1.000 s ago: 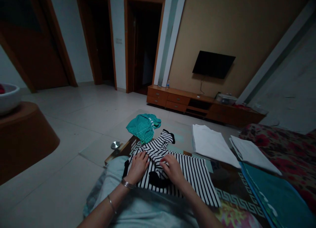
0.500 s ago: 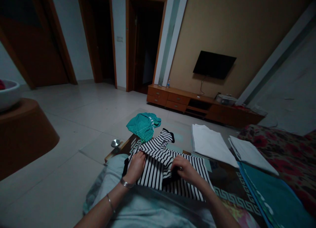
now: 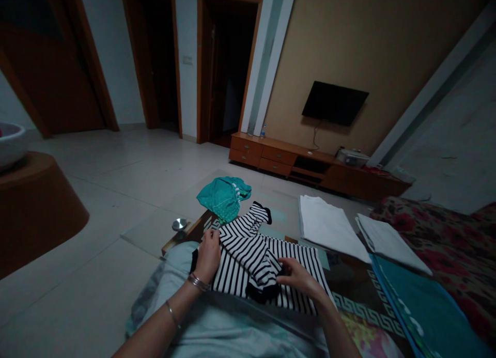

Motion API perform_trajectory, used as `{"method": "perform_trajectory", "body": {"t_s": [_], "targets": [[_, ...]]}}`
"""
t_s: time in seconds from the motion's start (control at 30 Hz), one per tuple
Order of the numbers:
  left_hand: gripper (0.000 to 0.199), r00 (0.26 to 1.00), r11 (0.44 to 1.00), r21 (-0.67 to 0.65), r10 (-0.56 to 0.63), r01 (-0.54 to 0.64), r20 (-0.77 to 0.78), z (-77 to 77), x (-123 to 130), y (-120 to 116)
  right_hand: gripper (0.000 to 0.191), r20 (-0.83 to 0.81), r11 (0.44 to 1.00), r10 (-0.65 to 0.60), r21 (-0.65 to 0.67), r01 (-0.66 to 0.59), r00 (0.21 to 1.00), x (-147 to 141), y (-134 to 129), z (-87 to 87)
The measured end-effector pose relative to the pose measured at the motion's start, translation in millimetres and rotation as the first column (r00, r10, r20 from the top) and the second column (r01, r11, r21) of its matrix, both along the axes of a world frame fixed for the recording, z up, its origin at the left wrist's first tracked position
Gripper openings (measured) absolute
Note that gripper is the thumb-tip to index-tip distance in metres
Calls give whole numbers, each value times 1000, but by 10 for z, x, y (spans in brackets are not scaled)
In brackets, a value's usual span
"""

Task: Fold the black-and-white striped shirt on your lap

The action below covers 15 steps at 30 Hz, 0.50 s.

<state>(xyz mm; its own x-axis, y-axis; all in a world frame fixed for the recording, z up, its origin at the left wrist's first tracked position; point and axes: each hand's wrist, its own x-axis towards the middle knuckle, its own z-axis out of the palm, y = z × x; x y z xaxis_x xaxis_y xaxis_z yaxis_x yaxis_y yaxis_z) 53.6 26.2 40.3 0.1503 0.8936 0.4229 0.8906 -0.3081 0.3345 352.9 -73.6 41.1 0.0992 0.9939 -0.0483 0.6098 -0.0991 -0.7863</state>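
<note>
A black-and-white striped garment (image 3: 236, 275) lies spread on the low table in front of my lap. One striped sleeve (image 3: 253, 223) runs up and away, ending in a black cuff. Another sleeve (image 3: 263, 260) lies folded diagonally across the body, with its black cuff (image 3: 262, 293) near the near edge. My left hand (image 3: 208, 255) grips the garment's left edge at the shoulder. My right hand (image 3: 299, 279) rests on the striped body, its fingers beside the folded sleeve. A bangle (image 3: 197, 282) circles my left wrist.
A crumpled teal cloth (image 3: 221, 197) lies beyond the garment, near a small metal dish (image 3: 179, 224). Folded white cloths (image 3: 327, 229) and a folded teal cloth (image 3: 422, 306) lie to the right, beside a floral bedspread (image 3: 437, 239). A low wooden cabinet (image 3: 310, 167) stands further off.
My right hand has moved right, off the black cuff. The folded sleeve now lies flatter across the body, its cuff toward me. My left hand has shifted slightly up the garment's edge.
</note>
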Motion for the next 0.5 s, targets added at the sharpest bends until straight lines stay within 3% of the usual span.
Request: {"method": "perform_trajectory", "body": {"t_s": [0.07,0.17,0.33,0.4,0.5], "targets": [[31,998,1000,-24,5,-6,-66,41,18,36,45,-18,999,-36,1,36,999,-33,-6,-121],[23,985,998,-67,3,-15,-172,53,33,63,30,-226,998,-57,21,63,972,-119,41,-140],[26,964,1000,-9,22,-25,-265,-6,43,42,34,-598,976,-199,-49,212,777,-72,147,-82],[25,961,1000,12,16,-13,-276,-22,48,44,38,-587,966,-233,-51,252,775,30,167,-120],[24,959,1000,12,9,-6,-282,-14,52,72,38,-370,940,-287,68,333,884,200,185,-236]]}}
